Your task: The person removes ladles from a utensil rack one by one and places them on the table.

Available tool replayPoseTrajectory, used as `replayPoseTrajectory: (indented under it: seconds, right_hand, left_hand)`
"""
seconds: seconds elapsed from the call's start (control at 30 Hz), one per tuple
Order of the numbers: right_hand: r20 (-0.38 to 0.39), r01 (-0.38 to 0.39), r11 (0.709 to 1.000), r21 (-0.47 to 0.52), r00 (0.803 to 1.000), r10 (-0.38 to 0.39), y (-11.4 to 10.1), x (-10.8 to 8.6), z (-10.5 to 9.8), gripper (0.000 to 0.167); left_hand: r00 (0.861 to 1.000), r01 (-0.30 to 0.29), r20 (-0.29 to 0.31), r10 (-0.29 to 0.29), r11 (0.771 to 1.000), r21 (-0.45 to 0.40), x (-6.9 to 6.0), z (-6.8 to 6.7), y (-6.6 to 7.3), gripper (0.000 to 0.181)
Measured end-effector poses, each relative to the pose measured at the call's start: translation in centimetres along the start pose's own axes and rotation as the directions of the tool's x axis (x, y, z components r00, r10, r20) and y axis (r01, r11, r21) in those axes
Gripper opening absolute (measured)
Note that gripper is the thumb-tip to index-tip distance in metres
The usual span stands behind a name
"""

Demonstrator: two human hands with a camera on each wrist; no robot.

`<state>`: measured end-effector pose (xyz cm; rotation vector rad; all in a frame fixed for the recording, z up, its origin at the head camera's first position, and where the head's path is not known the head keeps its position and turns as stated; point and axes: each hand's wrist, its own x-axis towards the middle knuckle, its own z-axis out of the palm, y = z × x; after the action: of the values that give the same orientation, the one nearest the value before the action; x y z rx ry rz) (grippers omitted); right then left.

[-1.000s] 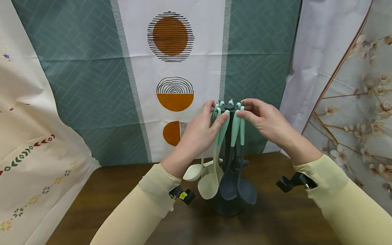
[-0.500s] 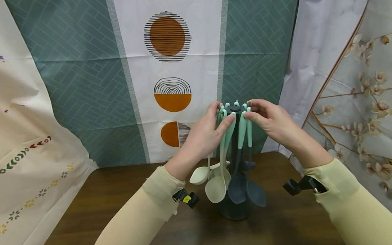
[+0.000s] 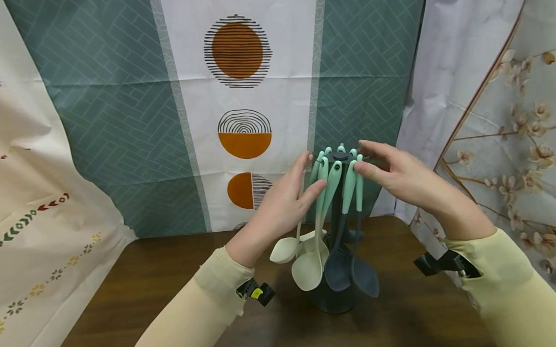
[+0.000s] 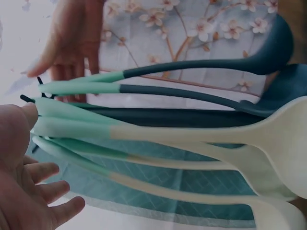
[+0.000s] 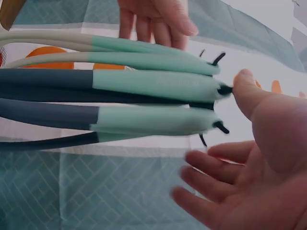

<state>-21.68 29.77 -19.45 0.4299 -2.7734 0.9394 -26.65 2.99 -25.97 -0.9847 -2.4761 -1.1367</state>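
Observation:
A dark utensil rack point(image 3: 334, 303) stands upright on the table, hung all round with mint-handled utensils. On its left side hang a cream ladle point(image 3: 284, 250) and a cream spoon point(image 3: 306, 272); toward the right are a dark blue spoon point(image 3: 337, 274) and a dark blue ladle point(image 3: 366, 279). My left hand point(image 3: 283, 201), fingers extended and spread, is just left of the mint handles point(image 4: 72, 125). Opposite it, my right hand point(image 3: 399, 175) has its thumb close to a hook tip of the rack point(image 5: 224, 89); whether they touch I cannot tell. Neither hand grips anything.
The brown wooden table point(image 3: 171, 289) extends on both sides of the rack. A green and white patterned cloth point(image 3: 120, 123) hangs behind it, with a flowered curtain point(image 3: 525, 149) at the right and an embroidered cloth point(image 3: 34, 177) at the left.
The rack with its utensils has shifted to the right in the head view. My fingers have loosened from the handle tops, and the left hand has drawn slightly away with its fingers spreading.

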Motion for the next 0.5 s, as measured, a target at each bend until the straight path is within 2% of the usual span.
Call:
replayPoseTrajectory:
  seconds: [0.1,0.17,0.2,0.27,0.37,0.43,0.5]
  right_hand:
    - [-0.1,0.061,0.993,-0.103,0.992,-0.072,-0.8,-0.2,0.7,0.081]
    - [-0.183,0.115,0.975,-0.19,0.971,-0.151,-1.5,-0.3,1.4,0.077]
    - [-0.222,0.145,0.962,-0.233,0.955,-0.198,-1.8,-0.4,1.8,0.075]
    - [-0.281,0.216,0.926,-0.31,0.91,-0.306,-2.3,-0.5,2.6,0.071]
    - [-0.333,0.302,0.861,-0.41,0.829,-0.449,-2.7,-0.4,3.7,0.066]
    - [-0.35,0.343,0.821,-0.455,0.78,-0.52,-2.8,-0.3,4.3,0.064]
    - [-0.359,0.369,0.792,-0.487,0.742,-0.566,-2.8,-0.3,4.8,0.061]
  left_hand:
    - [1.0,0.012,0.016,-0.012,1.0,-0.005,-0.8,0.2,-1.1,0.081]
    - [0.999,0.024,0.021,-0.024,1.0,-0.002,-1.4,0.3,-1.8,0.08]
    - [0.999,0.032,0.022,-0.032,0.999,-0.001,-1.6,0.3,-2.1,0.079]
    - [0.999,0.044,0.024,-0.044,0.999,-0.006,-2.1,0.4,-2.8,0.076]
    - [0.998,0.061,0.022,-0.061,0.998,-0.013,-2.9,0.7,-3.9,0.073]
    - [0.997,0.071,0.018,-0.07,0.997,-0.017,-3.4,1.0,-4.5,0.07]
    - [0.997,0.077,0.014,-0.076,0.997,-0.018,-3.9,1.5,-5.1,0.068]
